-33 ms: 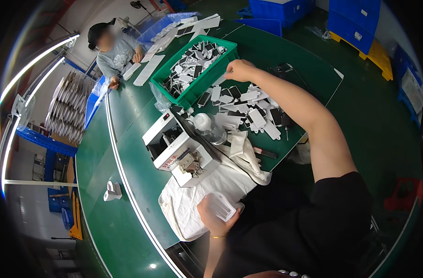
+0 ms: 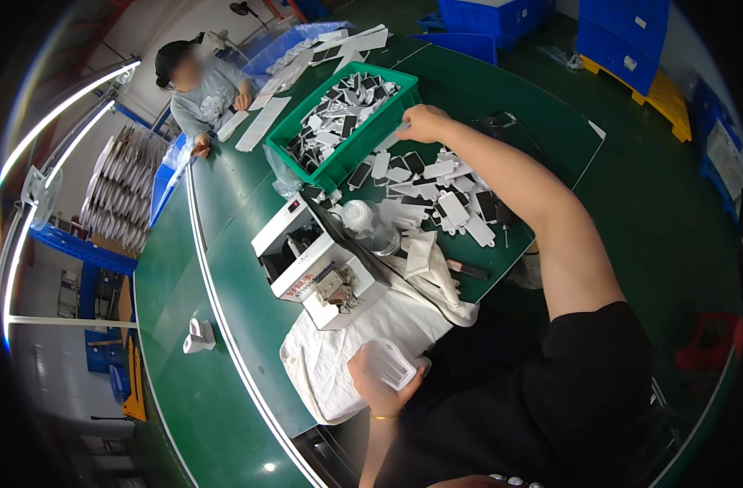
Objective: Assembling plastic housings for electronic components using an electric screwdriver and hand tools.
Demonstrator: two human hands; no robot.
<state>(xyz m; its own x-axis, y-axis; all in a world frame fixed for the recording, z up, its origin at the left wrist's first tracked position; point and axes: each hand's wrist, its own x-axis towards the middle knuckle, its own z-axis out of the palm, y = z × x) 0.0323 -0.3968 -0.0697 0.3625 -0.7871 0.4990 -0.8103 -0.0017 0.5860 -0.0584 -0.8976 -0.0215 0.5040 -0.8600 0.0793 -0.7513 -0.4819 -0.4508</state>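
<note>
The left hand (image 2: 375, 392) has its fingers curled around a translucent white plastic shell (image 2: 388, 360), rectangular, near the white cloth (image 2: 319, 378). The right hand (image 2: 424, 124) pinches a pale flat piece (image 2: 402, 130) beside the green crate (image 2: 343, 165), filled with white-and-black pieces (image 2: 347, 114).

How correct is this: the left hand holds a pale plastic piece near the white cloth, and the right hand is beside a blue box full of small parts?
One colour is wrong: the head view shows that the box full of small parts is green. The left hand holds a pale plastic piece near the white cloth, and the right hand is beside the box.
</note>
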